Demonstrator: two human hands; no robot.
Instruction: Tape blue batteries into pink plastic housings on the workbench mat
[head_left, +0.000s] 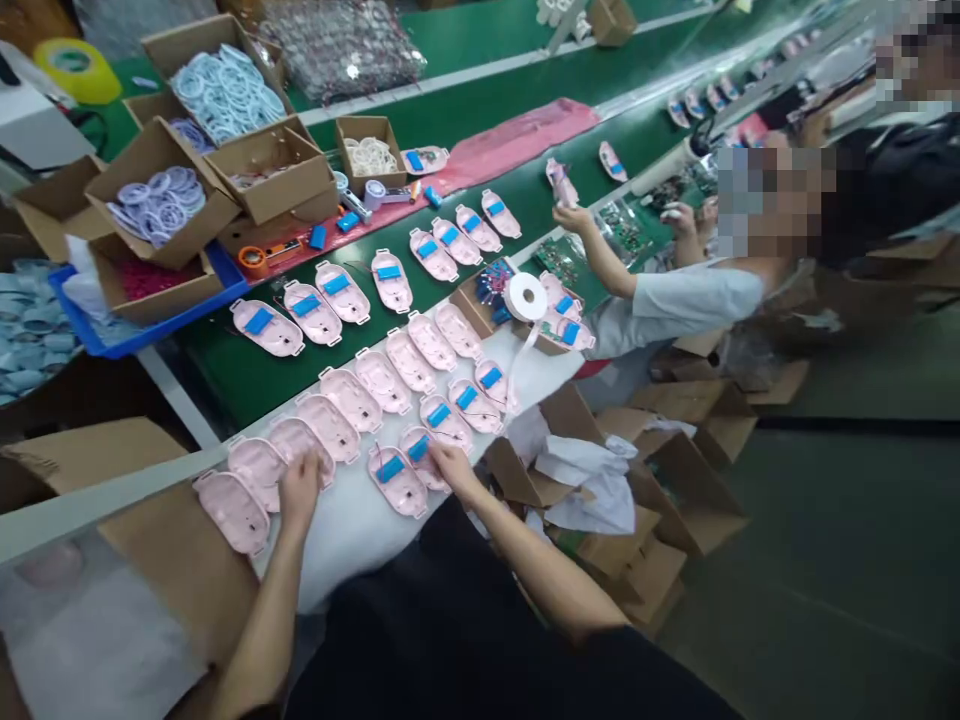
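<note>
On the white work surface (337, 545) stand two rows of pink plastic shells. My left hand (301, 488) has its fingers curled at the edge of a bare pink shell (289, 440) in the back row, partly covering it. With fingers pinched together, my right hand (452, 468) is at the right side of a pink shell with a blue battery pack (418, 448) in the front row. Beside it lies another shell with a blue battery (390, 470) and thin wires. Further right, several more front-row shells hold blue batteries (466, 398).
Several battery-fitted shells (336, 290) lie on the green conveyor belt (289, 375). Boxes of rings (157, 205) stand in a blue tray (161, 320) at left. A white tape roll (527, 297) sits right of the shells. A co-worker's hand (574, 218) holds a pink part. Open cartons (675, 480) stand below right.
</note>
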